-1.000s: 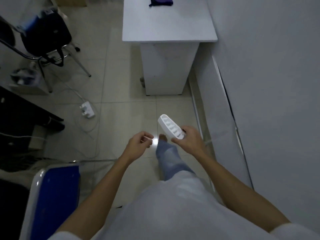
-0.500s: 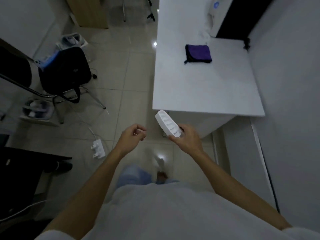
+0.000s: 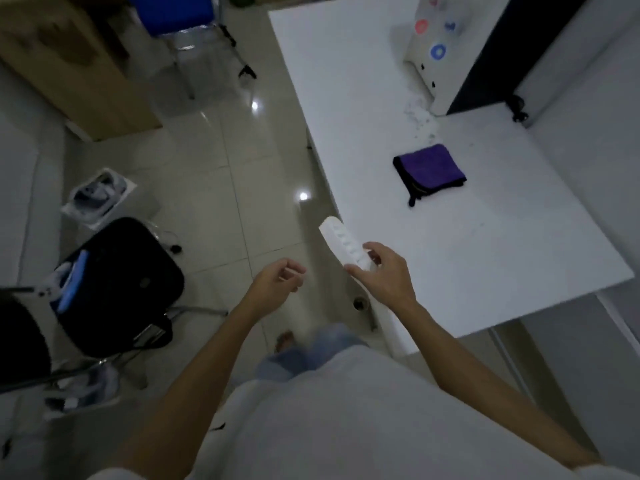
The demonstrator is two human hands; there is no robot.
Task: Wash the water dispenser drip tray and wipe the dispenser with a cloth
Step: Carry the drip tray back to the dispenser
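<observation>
Right hand grips slotted white plastic drip tray, long axis angled up-left; left hand loosely curled, empty; folded purple cloth on white surface ahead-right, nearer the right hand.

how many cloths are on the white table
1: a folded purple cloth lies on the white table, between the water dispenser and the near edge. None other shows.
</observation>
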